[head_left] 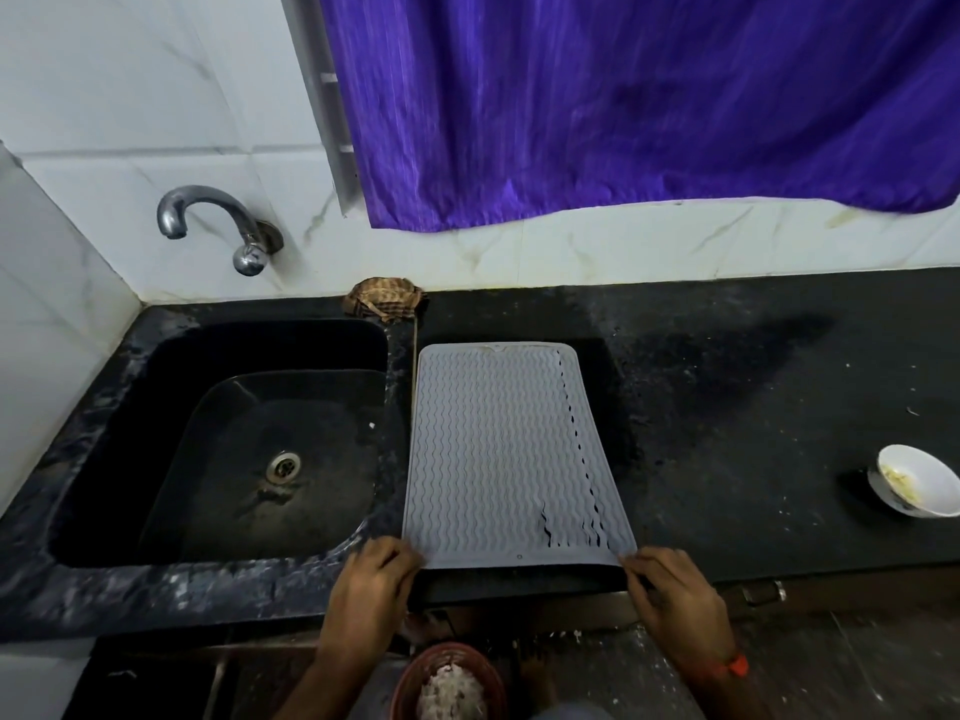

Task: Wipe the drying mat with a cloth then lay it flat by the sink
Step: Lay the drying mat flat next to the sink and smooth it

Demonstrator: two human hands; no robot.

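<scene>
Fingers (641, 563) of the right hand (675, 600) pinched the mat's (498, 449) near right corner, while the left hand (371, 589) gripped its near left corner, both curled onto the thin edge. The mat lay lengthwise on the counter (753, 407), just right of the sink (234, 433), its near end at the counter's front edge and its far end toward the back wall. It looked like ribbed silicone: light, floppy, likely to sag or fold if lifted by one corner, and probably grippy rather than slick, so holding two corners of one short end seemed the sound way to pull it flat. A crumpled cloth (384, 301) sat at the counter's back edge, by the sink's far right corner, well apart from both hands. A bowl (917, 485) stood near the counter's right end.
</scene>
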